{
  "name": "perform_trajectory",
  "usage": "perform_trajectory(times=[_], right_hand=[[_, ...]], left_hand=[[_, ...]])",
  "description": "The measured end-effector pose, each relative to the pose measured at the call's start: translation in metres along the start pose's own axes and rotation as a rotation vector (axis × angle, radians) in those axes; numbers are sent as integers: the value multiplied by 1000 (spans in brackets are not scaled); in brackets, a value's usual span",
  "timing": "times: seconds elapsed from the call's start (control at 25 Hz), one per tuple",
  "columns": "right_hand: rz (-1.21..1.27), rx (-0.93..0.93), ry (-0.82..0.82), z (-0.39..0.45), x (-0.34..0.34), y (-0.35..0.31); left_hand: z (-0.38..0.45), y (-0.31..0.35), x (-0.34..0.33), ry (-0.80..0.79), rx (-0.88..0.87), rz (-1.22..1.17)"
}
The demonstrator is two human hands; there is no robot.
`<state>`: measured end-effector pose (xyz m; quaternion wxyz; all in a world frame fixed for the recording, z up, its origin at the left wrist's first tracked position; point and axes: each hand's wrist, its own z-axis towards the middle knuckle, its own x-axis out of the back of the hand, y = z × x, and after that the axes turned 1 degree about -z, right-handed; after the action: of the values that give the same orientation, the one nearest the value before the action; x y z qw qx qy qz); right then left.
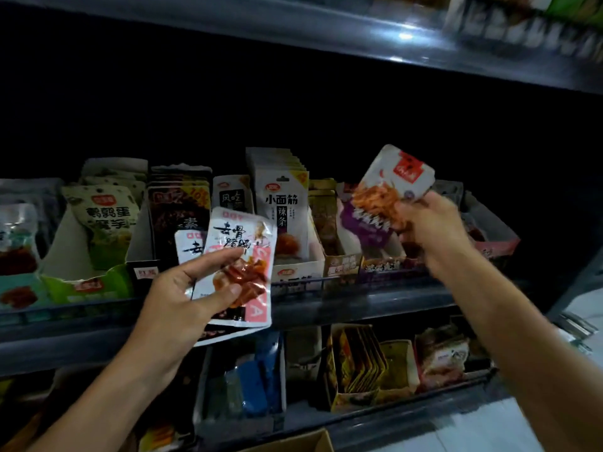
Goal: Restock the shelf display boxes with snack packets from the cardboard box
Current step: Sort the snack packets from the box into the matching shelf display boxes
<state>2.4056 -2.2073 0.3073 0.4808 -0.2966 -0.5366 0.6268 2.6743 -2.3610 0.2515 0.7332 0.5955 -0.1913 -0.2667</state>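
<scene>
Left hand [195, 285] pinches two white-pink packets [241, 265], upright, before the shelf [359, 308]. Right hand [430, 223], farther in, grips an orange packet [391, 184] tilted left, just above the purple box [385, 265]; likely drops down there. Cardboard box [300, 443] lies at the bottom edge.

— What is held up before the shelf?
— A white-and-pink packet [239, 265] with reddish meat is pinched upright over another; a white-and-red packet [393, 184] is tilted above the purple display box [385, 264].
— And the cardboard box [293, 443]?
— Only its rim is seen at the bottom edge.
</scene>
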Motion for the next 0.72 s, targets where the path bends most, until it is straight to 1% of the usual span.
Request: perform_trajectory(times=[0.08,0.2,0.32,0.4,0.48,0.56,0.64,0.72], right_hand=[[-170,38,65,49,4,14],[-358,13,5,93,-10,41],[-495,67,-26,111,-34,52],[-489,76,-56,115,-45,53],[-554,100,-94,118,-52,55],[-559,102,-78,116,-59,56],[-473,91,-60,110,-67,55],[-368,118,-33,104,-72,56]], left_hand=[[1,-7,1,8,34,26],[6,-11,4,21,52,76],[9,-11,6,14,53,55],[10,-11,10,15,60,47],[11,-13,13,17,63,44],[10,-12,15,13,63,37],[8,-11,16,6,67,28],[5,-11,18,2,68,36]])
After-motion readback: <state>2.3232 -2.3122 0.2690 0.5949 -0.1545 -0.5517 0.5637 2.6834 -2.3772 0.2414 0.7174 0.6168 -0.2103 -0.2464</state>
